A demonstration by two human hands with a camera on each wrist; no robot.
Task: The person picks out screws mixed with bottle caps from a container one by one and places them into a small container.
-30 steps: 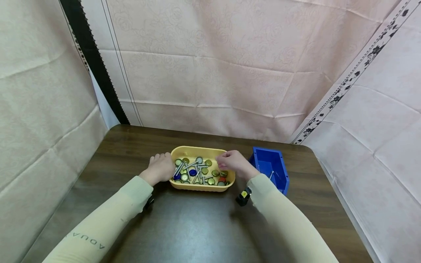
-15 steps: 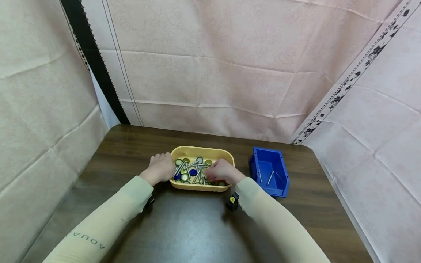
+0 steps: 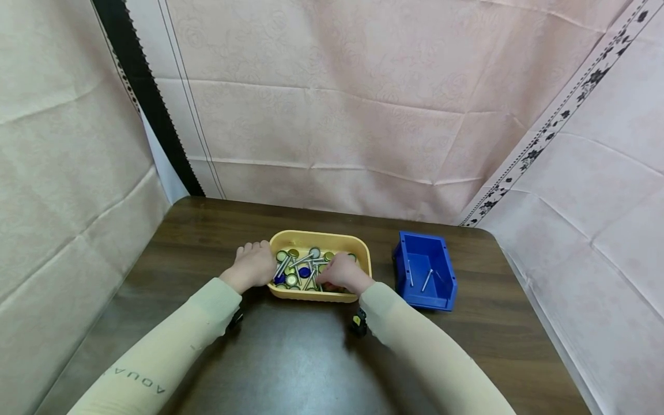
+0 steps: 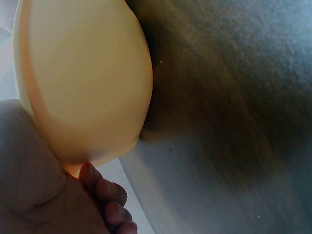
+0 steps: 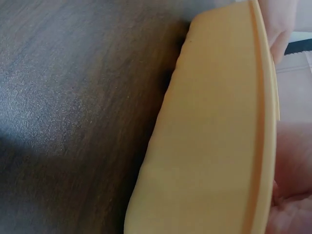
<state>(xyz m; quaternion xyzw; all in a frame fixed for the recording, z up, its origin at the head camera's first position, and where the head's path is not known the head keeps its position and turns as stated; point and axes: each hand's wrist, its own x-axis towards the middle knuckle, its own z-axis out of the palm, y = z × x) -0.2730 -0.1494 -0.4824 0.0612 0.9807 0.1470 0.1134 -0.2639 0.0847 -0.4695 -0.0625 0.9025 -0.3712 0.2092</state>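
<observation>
A yellow tray (image 3: 317,295) on the table holds a mix of silvery screws (image 3: 283,267) and bottle caps (image 3: 291,280), mostly gold with a few blue ones. My left hand (image 3: 251,266) grips the tray's left end, its fingers curled over the rim; the left wrist view shows the fingertips (image 4: 111,190) beside the tray's outer wall. Inside the tray's right half, my right hand (image 3: 343,273) reaches down among the caps and screws with bent fingers. Its fingertips are hidden, and in the right wrist view the tray wall (image 5: 204,126) blocks them.
Right of the tray stands a blue bin (image 3: 426,248) with a screw (image 3: 427,280) and another thin silvery piece (image 3: 411,273) in it. The dark wooden table (image 3: 290,357) ends at the back against a pale patterned cloth (image 3: 332,127).
My right hand has moved left and down from the tray's right end into its contents. The blue bin's inside has come into fuller view. My left hand stays put.
</observation>
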